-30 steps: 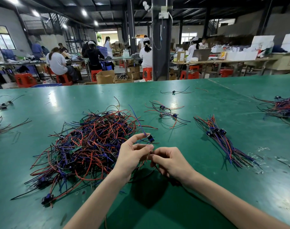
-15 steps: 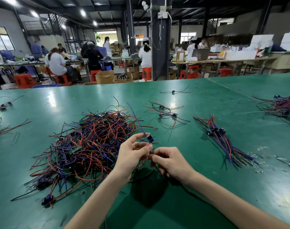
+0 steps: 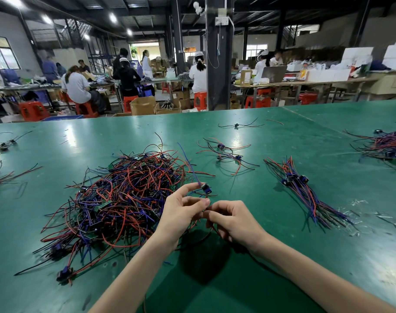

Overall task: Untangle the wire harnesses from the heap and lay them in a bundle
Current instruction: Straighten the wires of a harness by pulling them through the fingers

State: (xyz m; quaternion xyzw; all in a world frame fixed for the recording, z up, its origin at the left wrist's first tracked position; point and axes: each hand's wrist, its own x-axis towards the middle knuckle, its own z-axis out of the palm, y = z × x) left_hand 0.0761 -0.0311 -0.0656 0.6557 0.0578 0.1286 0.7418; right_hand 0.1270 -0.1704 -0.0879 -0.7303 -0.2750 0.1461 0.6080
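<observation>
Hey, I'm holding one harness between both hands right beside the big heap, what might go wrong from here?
1. The harness pinched by your left hand and right hand seems to have wires running among those at the edge of the heap. A hard pull may drag other harnesses along or tighten a knot.
2. Its loose ends hang under your hands and might catch on the heap on the way to the bundle.
</observation>
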